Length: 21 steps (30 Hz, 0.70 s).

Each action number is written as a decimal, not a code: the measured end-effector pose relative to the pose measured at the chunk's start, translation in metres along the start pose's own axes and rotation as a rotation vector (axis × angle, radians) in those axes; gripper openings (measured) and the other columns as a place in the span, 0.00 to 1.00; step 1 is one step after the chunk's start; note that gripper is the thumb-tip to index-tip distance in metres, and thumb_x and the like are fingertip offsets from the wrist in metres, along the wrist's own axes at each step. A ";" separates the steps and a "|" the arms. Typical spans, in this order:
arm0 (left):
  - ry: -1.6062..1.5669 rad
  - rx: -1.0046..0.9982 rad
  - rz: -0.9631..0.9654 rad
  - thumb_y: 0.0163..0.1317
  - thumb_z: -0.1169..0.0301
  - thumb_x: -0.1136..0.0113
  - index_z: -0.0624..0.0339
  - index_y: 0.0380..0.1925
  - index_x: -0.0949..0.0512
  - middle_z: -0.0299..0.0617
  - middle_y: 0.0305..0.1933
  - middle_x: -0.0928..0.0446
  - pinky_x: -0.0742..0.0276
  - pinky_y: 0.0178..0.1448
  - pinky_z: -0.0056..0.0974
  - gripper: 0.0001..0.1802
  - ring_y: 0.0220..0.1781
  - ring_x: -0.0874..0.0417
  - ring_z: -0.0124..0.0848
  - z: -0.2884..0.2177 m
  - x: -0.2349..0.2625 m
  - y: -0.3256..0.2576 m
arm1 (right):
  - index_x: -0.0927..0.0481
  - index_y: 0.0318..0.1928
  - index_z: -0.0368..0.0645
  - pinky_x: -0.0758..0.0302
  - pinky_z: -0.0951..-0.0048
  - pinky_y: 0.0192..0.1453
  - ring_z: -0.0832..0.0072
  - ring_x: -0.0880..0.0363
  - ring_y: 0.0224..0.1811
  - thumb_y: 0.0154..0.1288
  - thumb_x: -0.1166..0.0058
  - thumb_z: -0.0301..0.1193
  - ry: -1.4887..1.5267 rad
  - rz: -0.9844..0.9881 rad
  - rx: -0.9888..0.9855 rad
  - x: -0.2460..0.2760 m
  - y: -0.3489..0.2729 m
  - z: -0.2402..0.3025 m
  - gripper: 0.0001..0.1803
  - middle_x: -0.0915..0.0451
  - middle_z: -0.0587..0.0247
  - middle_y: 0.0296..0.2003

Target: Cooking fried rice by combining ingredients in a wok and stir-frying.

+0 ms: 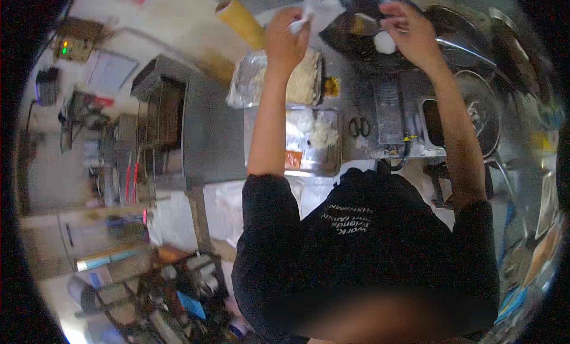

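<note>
A white piece (300,23) is held above the far part of the surface (354,100), pinched in the left hand's (284,41) fingers. The right hand's (414,38) fingers are loosely spread near a white round object (385,43); contact cannot be told. The piece is not yet set down, so this step seems unfinished; how much is left cannot be judged. Nearer, a metal tray (323,161) is partly filled with white food (323,133).

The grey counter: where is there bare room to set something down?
Widest bare patch: the left part of the counter, between the dark box and the metal tray. A narrower gap lies between the yellow packet and the grey slab, above the scissors. Crowded: around the left hand and right hand, by the yellow roll and white round item.
</note>
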State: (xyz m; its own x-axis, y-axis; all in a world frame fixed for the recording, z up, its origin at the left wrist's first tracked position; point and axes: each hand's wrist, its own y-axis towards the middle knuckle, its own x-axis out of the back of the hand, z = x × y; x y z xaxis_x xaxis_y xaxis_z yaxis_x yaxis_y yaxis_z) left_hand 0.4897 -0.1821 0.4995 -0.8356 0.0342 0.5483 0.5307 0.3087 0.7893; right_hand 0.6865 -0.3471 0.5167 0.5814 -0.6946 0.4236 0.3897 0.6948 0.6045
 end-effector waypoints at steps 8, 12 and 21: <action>0.163 0.782 -0.112 0.51 0.66 0.43 0.67 0.42 0.34 0.51 0.39 0.31 0.36 0.47 0.41 0.21 0.41 0.30 0.43 -0.003 0.036 -0.274 | 0.26 0.35 0.42 0.27 0.75 0.33 0.75 0.23 0.28 0.52 0.45 0.27 0.267 0.579 -0.360 -0.085 -0.160 0.005 0.08 0.22 0.63 0.28; 0.507 0.732 -0.017 0.44 0.58 0.41 0.67 0.53 0.42 0.57 0.46 0.34 0.38 0.52 0.46 0.38 0.47 0.32 0.49 -0.037 0.028 -0.299 | 0.27 0.36 0.41 0.26 0.75 0.34 0.74 0.23 0.30 0.51 0.44 0.27 0.239 0.697 -0.393 -0.086 -0.197 0.002 0.10 0.23 0.62 0.29; 0.388 0.921 0.274 0.49 0.72 0.46 0.63 0.41 0.32 0.50 0.34 0.29 0.31 0.39 0.45 0.17 0.34 0.27 0.46 0.001 0.008 -0.358 | 0.27 0.37 0.39 0.27 0.75 0.35 0.75 0.23 0.32 0.53 0.45 0.29 0.200 0.686 -0.355 -0.066 -0.208 0.010 0.11 0.23 0.61 0.31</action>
State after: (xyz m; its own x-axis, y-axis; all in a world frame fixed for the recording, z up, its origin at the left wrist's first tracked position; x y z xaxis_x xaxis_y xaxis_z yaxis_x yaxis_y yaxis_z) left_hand 0.2930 -0.2915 0.2211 -0.5127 -0.0459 0.8573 0.2446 0.9494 0.1971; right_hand 0.5603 -0.4479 0.3696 0.8782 -0.0676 0.4735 0.0833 0.9964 -0.0122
